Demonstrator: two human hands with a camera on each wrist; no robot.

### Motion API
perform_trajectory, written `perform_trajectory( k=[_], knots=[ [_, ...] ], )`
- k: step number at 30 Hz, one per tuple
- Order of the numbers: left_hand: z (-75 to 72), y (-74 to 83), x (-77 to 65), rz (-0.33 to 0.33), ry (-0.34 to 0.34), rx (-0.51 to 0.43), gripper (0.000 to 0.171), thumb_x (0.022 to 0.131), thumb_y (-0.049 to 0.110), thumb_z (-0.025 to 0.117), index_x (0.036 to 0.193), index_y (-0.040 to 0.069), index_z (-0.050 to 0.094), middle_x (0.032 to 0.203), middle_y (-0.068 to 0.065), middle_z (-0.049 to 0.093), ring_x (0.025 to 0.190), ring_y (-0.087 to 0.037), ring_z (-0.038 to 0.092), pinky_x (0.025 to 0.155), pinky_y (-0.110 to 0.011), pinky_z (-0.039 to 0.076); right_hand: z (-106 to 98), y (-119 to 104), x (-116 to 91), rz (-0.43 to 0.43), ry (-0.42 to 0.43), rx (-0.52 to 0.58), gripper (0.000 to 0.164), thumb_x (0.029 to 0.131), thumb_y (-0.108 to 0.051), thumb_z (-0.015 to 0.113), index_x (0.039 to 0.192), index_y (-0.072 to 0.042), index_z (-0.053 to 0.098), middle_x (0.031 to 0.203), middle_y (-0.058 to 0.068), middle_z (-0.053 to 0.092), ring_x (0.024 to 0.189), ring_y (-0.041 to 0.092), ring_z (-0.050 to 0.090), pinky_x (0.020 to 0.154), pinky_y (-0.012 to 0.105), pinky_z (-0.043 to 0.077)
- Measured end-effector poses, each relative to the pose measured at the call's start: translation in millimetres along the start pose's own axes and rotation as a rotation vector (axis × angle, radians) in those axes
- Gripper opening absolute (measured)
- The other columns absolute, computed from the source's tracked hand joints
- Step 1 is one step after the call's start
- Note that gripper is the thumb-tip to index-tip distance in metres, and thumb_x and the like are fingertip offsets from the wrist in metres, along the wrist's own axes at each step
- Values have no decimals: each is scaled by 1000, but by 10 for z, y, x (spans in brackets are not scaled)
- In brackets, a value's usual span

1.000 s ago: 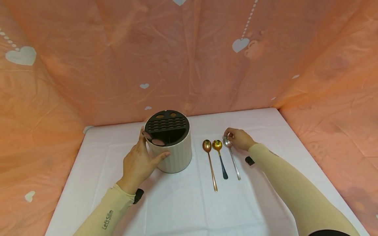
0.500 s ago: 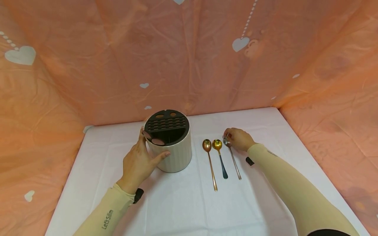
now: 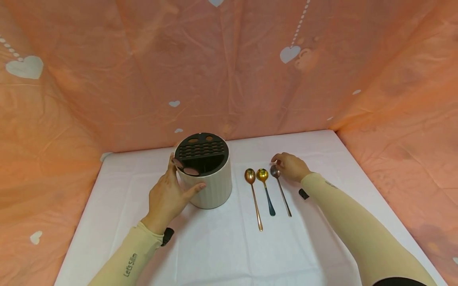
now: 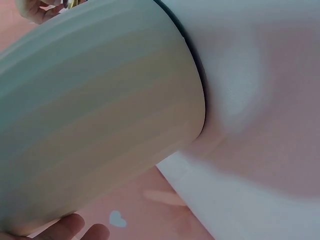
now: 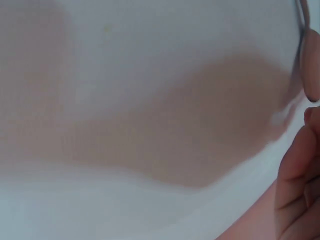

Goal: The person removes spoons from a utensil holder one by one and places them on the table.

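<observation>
My left hand (image 3: 165, 194) grips the side of a ribbed, off-white utensil holder (image 3: 214, 192), thumb across its front and fingers round the far left. The holder has a black slotted lid (image 3: 202, 150), with two pinkish oval shapes at its near left rim. To its right lie a copper spoon (image 3: 250, 176), a gold spoon with a dark handle (image 3: 262, 175) and a silver spoon (image 3: 275, 172), bowls pointing away. My right hand (image 3: 291, 167) is at the silver spoon's bowl, fingers loosely bent just beyond it. In the right wrist view, the spoon's bowl (image 5: 311, 65) shows just above the fingertips.
A white cloth (image 3: 214, 254) covers the table. Pink-orange curtains with pale hearts (image 3: 161, 79) hang behind and on both sides; the holder stands near the back one.
My right hand's fingers have drawn slightly up and off the silver spoon's bowl, which shows more fully now. The left hand and the utensil holder have stayed in place.
</observation>
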State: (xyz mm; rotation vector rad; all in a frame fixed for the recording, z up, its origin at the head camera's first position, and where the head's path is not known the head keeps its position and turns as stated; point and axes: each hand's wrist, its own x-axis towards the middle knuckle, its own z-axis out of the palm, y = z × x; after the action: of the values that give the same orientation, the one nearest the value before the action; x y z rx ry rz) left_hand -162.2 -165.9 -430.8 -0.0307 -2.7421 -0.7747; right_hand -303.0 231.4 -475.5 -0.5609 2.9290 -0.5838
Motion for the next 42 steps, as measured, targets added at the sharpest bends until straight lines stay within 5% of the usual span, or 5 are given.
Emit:
perform_trajectory(
  k=[9,17,29,42],
  knots=[
    [-2,9,-13,8,0,6,125,74,82,63,161,12,7,141,-23,53,101,-44,64,66,-57,51,-287,-28,-125,-5,48,-10,32,98,-13,63,129,-10,63,110,10,66,101,34,62,85,52,48],
    [-12,1,-10,18,10,8,123,75,80,64,161,13,6,141,-23,53,100,-43,64,64,-56,51,-556,-190,-237,-60,98,-31,33,97,-15,64,130,-14,63,111,6,66,86,26,62,75,44,50],
    [-34,27,-24,14,-18,7,123,78,78,63,161,8,7,142,-27,51,105,-46,62,69,-59,50,-849,-811,-380,-291,190,-39,35,97,-18,63,132,-18,60,113,2,67,71,12,55,65,35,46],
    [-27,10,-24,24,-23,-8,122,78,77,63,161,9,5,143,-27,49,107,-46,61,68,-59,50,-951,-1517,-429,-509,220,4,38,96,-19,66,133,-19,60,114,-1,64,66,3,53,61,30,46]
  ],
)
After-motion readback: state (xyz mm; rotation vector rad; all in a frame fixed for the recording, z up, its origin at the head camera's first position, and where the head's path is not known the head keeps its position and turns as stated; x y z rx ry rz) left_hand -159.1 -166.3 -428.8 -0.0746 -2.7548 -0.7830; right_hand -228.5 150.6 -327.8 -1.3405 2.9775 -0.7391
